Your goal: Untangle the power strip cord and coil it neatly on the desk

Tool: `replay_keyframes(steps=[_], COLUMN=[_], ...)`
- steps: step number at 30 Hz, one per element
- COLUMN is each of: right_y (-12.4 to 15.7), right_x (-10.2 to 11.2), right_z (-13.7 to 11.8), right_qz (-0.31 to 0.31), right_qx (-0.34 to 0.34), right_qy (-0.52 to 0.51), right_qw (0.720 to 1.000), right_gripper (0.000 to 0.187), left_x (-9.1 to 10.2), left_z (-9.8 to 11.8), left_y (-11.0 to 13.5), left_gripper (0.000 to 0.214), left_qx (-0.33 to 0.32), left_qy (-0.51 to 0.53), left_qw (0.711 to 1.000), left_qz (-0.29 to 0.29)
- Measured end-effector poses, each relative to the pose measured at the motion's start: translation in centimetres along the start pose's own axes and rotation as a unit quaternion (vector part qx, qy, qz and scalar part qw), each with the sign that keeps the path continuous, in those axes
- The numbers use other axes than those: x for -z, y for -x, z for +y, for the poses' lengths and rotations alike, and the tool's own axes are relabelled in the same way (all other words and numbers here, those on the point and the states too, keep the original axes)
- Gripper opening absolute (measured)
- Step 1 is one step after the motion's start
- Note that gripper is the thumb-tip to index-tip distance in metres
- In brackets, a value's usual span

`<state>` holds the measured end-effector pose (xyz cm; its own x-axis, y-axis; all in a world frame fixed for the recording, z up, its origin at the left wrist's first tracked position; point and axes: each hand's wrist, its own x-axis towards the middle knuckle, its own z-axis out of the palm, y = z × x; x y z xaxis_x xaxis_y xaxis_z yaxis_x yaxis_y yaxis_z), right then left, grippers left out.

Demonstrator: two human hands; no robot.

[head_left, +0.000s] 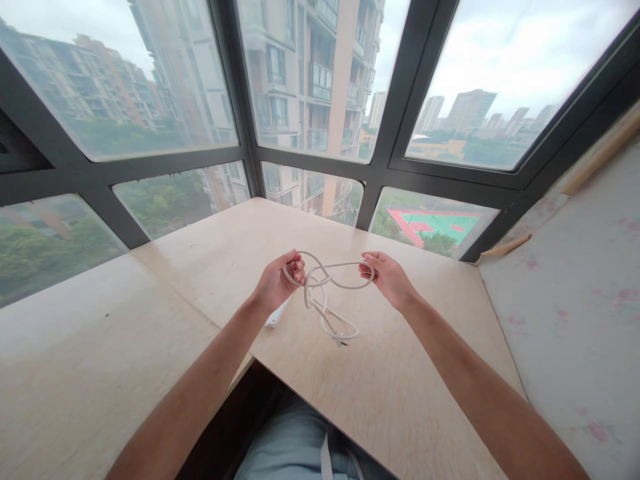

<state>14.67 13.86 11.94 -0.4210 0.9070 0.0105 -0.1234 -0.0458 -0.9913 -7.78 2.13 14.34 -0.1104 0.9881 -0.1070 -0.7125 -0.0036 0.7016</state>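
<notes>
A white cable (327,300) hangs in loose loops between my two hands, just above a pale plywood desk (350,387). My left hand (277,280) grips one stretch of the cable with curled fingers. My right hand (387,275) pinches another stretch of it. The loops droop toward the desk, and the plug end (341,341) rests on or just over the wood. A white block (277,315), partly hidden under my left wrist, lies on the desk; it looks like the cable's adapter.
The desk fills a corner under dark-framed windows (380,173). A second plywood top (90,347) adjoins on the left, with a dark gap (250,413) at my lap. A floral-patterned wall (575,300) closes the right side.
</notes>
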Motion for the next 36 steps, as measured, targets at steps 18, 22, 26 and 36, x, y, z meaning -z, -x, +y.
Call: replay_keyframes(steps=[18, 22, 26, 36], right_y=[4.4, 3.8, 3.6, 3.8], right_x=[-6.2, -5.0, -2.2, 1.5], right_z=[8.9, 8.3, 7.0, 5.4], right_qz=[-0.226, -0.187, -0.161, -0.064], right_qx=[0.112, 0.132, 0.104, 0.08], right_qy=[0.355, 0.376, 0.348, 0.21], right_qw=[0.9, 0.898, 0.917, 0.972], right_gripper=[0.033, 0.007, 0.026, 0.035], left_x=[-2.6, -4.1, -2.9, 4.6], left_z=[1.8, 3.6, 4.5, -3.4], left_y=[-0.3, -0.3, -0.6, -0.3], left_gripper=[0.025, 0.025, 0.019, 0.022], left_qx=[-0.115, -0.16, -0.169, 0.01], left_qy=[0.0, -0.05, 0.001, -0.068], left_qw=[0.993, 0.986, 0.985, 0.979], left_qz=[-0.004, 0.004, 0.024, 0.191])
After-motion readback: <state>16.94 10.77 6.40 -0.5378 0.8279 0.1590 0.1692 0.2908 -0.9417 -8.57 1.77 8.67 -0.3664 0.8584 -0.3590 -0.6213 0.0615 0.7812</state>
